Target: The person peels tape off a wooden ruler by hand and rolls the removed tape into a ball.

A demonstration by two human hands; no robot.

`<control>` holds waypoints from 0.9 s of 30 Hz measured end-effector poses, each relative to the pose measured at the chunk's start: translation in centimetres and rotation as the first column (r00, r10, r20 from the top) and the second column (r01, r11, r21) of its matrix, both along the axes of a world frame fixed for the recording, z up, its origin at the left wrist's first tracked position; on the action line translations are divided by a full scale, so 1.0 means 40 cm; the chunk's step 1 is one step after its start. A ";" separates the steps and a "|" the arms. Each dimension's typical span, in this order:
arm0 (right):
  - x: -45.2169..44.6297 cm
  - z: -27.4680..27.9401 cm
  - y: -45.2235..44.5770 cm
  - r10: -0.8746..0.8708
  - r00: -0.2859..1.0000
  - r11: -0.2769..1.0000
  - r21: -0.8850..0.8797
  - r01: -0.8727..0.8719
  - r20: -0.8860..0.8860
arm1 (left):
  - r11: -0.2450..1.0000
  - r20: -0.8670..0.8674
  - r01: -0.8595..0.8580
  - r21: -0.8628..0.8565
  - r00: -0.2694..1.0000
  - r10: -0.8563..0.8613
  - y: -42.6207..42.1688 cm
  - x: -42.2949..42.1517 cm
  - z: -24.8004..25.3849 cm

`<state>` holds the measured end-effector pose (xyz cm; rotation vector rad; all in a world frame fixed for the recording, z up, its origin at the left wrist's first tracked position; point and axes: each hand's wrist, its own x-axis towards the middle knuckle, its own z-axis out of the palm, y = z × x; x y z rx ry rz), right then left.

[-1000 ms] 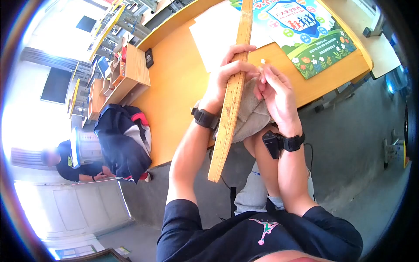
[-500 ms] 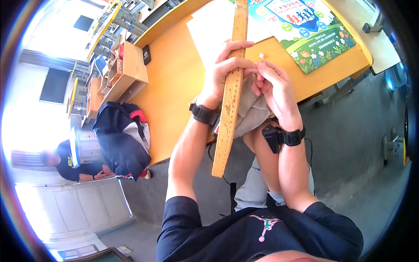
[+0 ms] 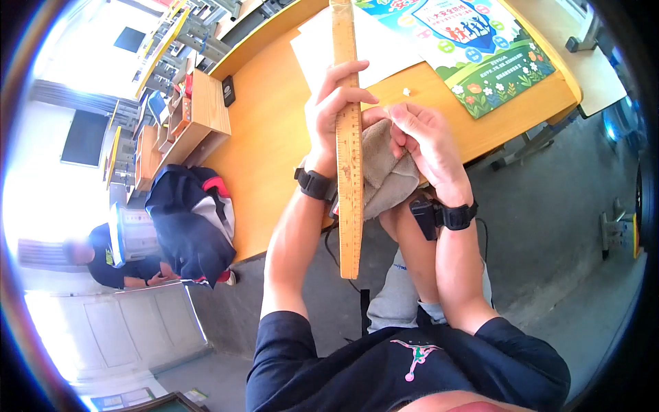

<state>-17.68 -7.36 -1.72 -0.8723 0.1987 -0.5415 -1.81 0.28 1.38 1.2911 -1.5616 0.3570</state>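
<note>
A long yellow wooden ruler [image 3: 350, 199] stands nearly upright in view, its markings running along one edge. My left hand [image 3: 328, 127] is wrapped round its upper part, with one finger reaching toward the other hand. A folded grey cloth [image 3: 389, 172] hangs just right of the ruler. My right hand [image 3: 427, 141] is closed, thumb and fingers pinched together at the cloth's upper edge; the exact grip is partly hidden. Both wrists wear black straps.
On the wooden desk [image 3: 264, 151] lie white paper [image 3: 309, 58], a colourful poster [image 3: 480, 65], a small white scrap [image 3: 406, 92] and a black device [image 3: 228, 90]. A dark jacket [image 3: 189, 220] hangs over the left edge near a wooden shelf box [image 3: 206, 110]. Another person [image 3: 113, 257] is at far left.
The ruler has swung from a slant to nearly vertical, its top moving left. My left hand has shifted slightly left with it, and more of the cloth shows between my hands.
</note>
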 end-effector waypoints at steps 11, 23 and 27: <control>-0.015 -0.026 -0.003 -0.350 0.919 0.933 0.160 0.324 0.183 | 0.996 -0.007 -0.086 0.038 0.996 0.086 -0.008 -0.013 0.000; -0.172 -0.022 -0.127 -0.546 0.158 0.662 0.539 -0.520 0.823 | 0.998 -0.124 -0.037 0.060 0.991 0.045 -0.022 -0.001 -0.029; -0.189 -0.024 -0.132 -0.509 0.033 0.703 0.437 -0.560 0.860 | 0.997 -0.140 -0.051 0.052 0.988 0.058 -0.012 -0.024 -0.002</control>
